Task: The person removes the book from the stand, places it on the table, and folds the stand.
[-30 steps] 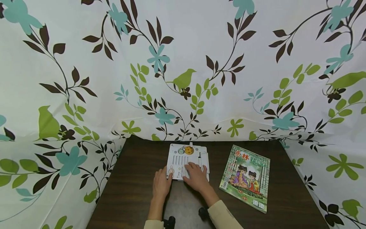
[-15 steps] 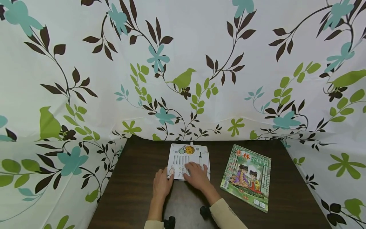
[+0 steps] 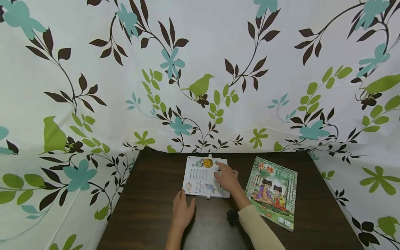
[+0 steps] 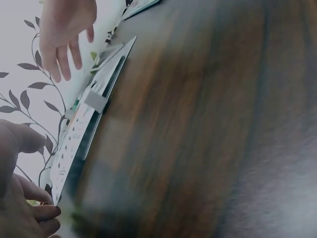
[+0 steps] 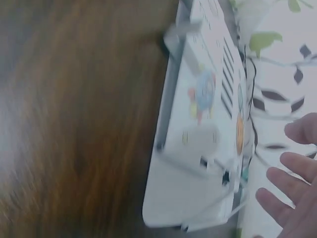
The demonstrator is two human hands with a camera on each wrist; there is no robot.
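A white book stand (image 3: 195, 177), folded flat and printed with planets and "Tiny universe", lies on the dark table. My left hand (image 3: 183, 212) is at its lower left corner, fingertips touching the edge; in the left wrist view the thumb (image 4: 29, 138) stays apart from the board. Over the stand's right side is my right hand (image 3: 228, 177), its index finger reaching toward the upper right. The right wrist view shows its fingers (image 5: 277, 183) loosely spread, holding nothing. A small clip (image 3: 208, 196) juts from the near edge, another (image 3: 210, 156) from the far edge.
To the right lies a green illustrated magazine (image 3: 272, 194), slightly turned. The dark wooden table (image 3: 143, 208) ends at the back against a white curtain (image 3: 200, 52) printed with leaves, flowers and birds.
My right hand has moved up and right across the stand, uncovering its lower print and near clip. My left hand has drawn back slightly toward me at the corner.
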